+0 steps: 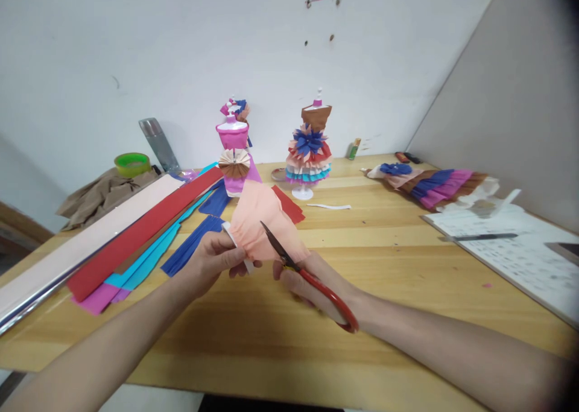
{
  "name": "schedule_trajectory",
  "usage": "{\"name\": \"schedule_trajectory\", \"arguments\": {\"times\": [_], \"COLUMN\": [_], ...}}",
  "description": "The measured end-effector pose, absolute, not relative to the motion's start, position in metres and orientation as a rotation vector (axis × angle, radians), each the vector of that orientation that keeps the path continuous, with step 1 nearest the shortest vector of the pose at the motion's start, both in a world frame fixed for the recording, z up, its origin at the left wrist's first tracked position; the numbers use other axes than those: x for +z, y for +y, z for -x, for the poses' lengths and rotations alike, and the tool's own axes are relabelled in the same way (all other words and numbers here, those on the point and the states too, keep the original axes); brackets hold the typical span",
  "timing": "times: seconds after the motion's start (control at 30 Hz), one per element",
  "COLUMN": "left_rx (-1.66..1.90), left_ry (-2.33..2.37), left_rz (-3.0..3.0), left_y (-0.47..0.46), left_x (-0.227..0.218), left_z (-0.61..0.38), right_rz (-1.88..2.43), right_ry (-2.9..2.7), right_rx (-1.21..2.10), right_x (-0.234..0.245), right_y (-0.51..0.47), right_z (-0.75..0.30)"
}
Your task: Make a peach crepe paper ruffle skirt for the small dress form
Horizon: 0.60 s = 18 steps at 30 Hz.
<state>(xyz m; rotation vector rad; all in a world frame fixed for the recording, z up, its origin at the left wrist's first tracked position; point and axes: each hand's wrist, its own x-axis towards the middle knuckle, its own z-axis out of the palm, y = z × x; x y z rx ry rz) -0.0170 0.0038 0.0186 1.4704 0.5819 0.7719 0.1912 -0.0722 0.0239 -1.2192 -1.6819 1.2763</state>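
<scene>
The peach crepe paper is above the near part of the wooden table, its gathered edge toward the person and its wide side spread away, probably so that the folds stay easy to control. The left hand has thumb and fingers pinched together on this gathered edge and a white strip; the right hand's fingers are curled around the red-handled scissors, whose blades seem closed over the paper.

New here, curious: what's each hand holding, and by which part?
Left hand: peach crepe paper, pinched at its gathered edge. Right hand: scissors, by their red handles.
</scene>
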Motion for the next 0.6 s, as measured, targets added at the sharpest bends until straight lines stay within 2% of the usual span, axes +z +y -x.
{"name": "schedule_trajectory", "arguments": {"times": [0.6], "left_rx": [0.731], "left_ry": [0.694], "left_rz": [-1.566], "left_y": [0.0024], "left_x": [0.0235], "left_z": [0.0187], "right_rz": [1.13], "right_ry": [-1.627], "right_rx": [1.268], "right_x": [0.0257], "right_y": [-0.0768], "right_z": [-0.1884]}}
